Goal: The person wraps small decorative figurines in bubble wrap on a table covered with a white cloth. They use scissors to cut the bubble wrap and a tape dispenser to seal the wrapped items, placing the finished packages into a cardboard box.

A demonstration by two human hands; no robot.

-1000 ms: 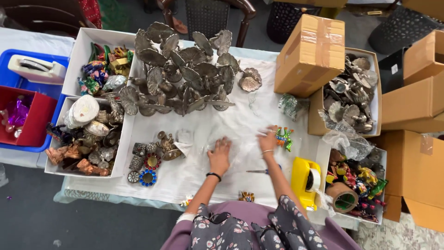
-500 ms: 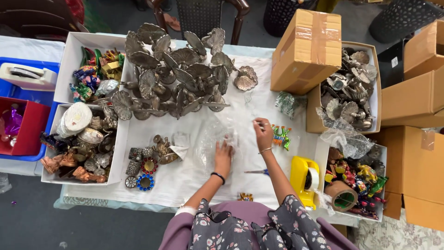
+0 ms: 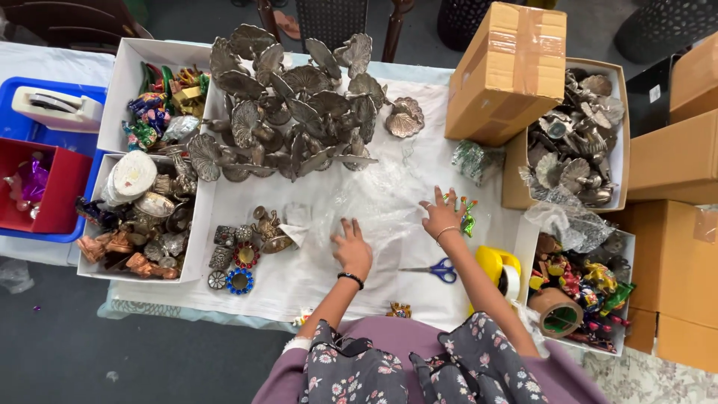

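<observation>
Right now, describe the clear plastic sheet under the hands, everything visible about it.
The plastic sheet is thin, transparent and crinkled, with glossy folds; the white cloth shows through it. It lies flat at the table's middle, just in front of the heap of metal peacocks. The left hand presses its near edge and the right hand its right edge, fingers spread. Its exact outline is hard to trace.

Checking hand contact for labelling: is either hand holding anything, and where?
Nothing is lifted. Both the left hand and the right hand press flat on the clear plastic sheet.
</observation>
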